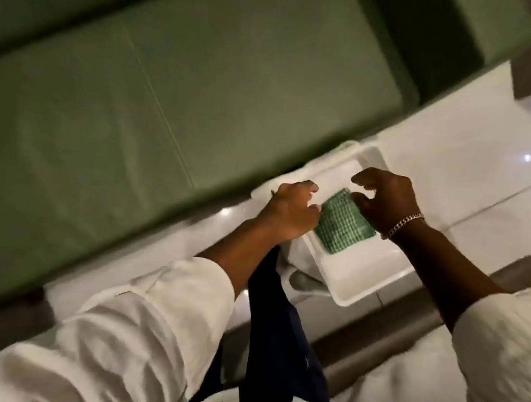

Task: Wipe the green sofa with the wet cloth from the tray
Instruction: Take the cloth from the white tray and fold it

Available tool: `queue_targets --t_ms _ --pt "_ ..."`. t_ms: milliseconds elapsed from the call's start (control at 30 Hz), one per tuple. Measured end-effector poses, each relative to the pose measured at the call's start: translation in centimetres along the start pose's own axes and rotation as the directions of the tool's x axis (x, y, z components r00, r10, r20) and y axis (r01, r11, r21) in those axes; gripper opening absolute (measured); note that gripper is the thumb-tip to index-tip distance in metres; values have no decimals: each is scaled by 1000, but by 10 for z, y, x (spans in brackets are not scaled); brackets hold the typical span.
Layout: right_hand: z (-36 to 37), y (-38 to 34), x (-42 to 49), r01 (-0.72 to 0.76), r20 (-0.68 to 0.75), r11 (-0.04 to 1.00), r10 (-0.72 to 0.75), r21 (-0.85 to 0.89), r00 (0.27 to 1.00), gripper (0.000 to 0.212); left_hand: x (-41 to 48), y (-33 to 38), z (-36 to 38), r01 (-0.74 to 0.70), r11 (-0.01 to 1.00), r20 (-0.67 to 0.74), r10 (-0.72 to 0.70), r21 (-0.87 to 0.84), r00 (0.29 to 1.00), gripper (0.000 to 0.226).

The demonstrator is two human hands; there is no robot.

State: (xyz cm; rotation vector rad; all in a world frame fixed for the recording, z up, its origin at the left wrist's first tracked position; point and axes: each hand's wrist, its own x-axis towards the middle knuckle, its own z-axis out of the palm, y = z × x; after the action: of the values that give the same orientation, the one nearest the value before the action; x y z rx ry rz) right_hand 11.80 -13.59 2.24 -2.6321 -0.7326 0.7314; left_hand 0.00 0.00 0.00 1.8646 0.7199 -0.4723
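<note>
The green checked cloth (344, 223) lies folded in the white tray (377, 273) at centre frame, its long axis running upper left to lower right. Both hands flank it: the left hand (292, 211) loosely curled at its left edge, the right hand (384, 199) open-fingered at its upper corner (neither grips yet). The green sofa (138, 91) fills the upper left.
</note>
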Motion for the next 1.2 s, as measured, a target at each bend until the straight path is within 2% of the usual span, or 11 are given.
queue_targets --t_ms 200,300,367,467,567,733,867,967,1033,1133,1200 --pt "71 74 7 -230 6 973 230 -6 973 33 48 -5 76 89 991 109 -100 103 989 42" --pt "93 91 9 -279 -37 960 279 22 959 39 61 -7 99 54 960 65 -74 276 995 52" --pt "103 95 11 -316 -56 948 318 46 946 43 68 -6 104 56 957 6 -60 283 998 45" --pt "110 95 14 -360 -76 930 366 80 928 46 74 -5 102 84 978 -17 -82 193 996 34" --pt "109 95 13 -383 -98 914 397 137 913 40 67 -4 95 73 994 -19 -71 76 997 36" --pt "95 71 -17 -360 -210 908 403 215 891 32 41 0 63 -31 977 -21 27 -212 999 28" --pt "90 19 -52 -305 -229 863 418 404 879 33 5 -21 24 -147 943 -77 130 -297 989 26" --pt "105 -33 -77 -237 -174 740 432 630 885 18 -19 -62 -7 -194 927 -84 177 -321 981 18" --pt "133 -65 -92 -196 -113 662 394 724 912 20 -31 -104 -25 -206 917 -63 197 -341 978 18" --pt "196 -98 -106 -204 76 364 336 909 939 29 -41 -176 -45 -184 914 -25 187 -363 982 21" --pt "251 -119 -112 -307 257 159 272 938 927 32 -46 -227 -53 -164 934 -17 167 -319 986 26"
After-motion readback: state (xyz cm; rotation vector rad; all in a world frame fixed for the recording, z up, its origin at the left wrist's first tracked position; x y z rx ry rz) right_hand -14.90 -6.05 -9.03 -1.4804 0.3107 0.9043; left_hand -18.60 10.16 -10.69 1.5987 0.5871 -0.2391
